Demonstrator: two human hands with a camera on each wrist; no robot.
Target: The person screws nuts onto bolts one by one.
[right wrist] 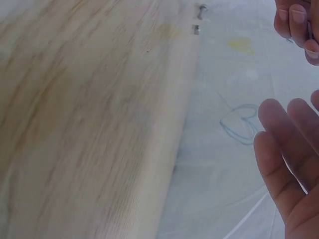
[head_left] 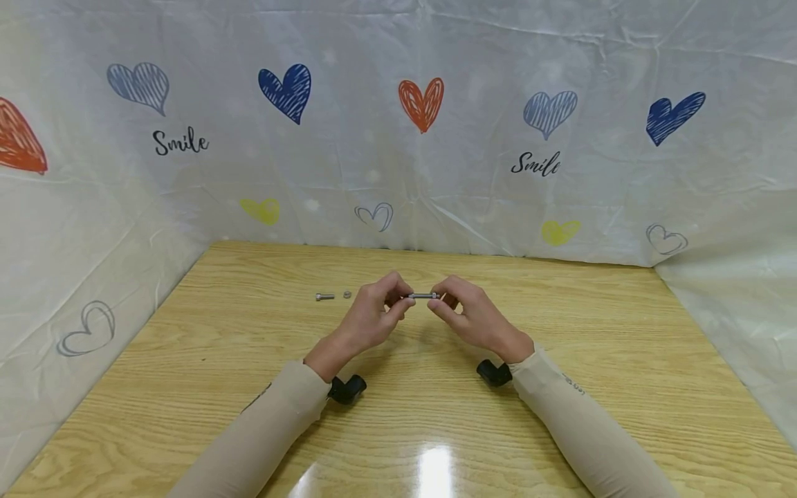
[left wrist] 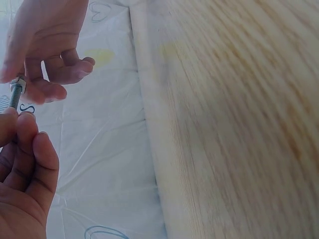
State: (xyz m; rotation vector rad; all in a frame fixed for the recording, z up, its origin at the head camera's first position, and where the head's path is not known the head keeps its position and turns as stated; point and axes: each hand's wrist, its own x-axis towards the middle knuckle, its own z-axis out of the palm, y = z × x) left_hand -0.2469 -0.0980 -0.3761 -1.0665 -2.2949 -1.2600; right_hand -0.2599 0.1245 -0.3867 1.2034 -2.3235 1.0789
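Two bolt-and-nut sets, one in hand and one apart. The left hand point(head_left: 371, 315) grips the bolt point(head_left: 422, 296) between thumb and fingertips, covering its far left end, so I cannot see the head there. The shank lies nearly level across the gap between the hands, raised above the table point(head_left: 218, 332). At its right end sits the nut point(head_left: 434, 295), with the thread showing beside it in the left wrist view. The right hand point(head_left: 476, 315) pinches this nut lightly between thumb and forefinger, its other fingers loose; the right wrist view cuts off the fingertips, so I cannot say how firm the hold is.

As for progress, I judge the first set to be partly done: the nut is on the bolt, near the end away from the left hand, though how far it is threaded I cannot tell. The second set is not yet joined. To the left of the hands, the loose bolt point(head_left: 324, 297) lies on its side, shank toward the loose nut point(head_left: 347, 294), which rests just beside it without touching.
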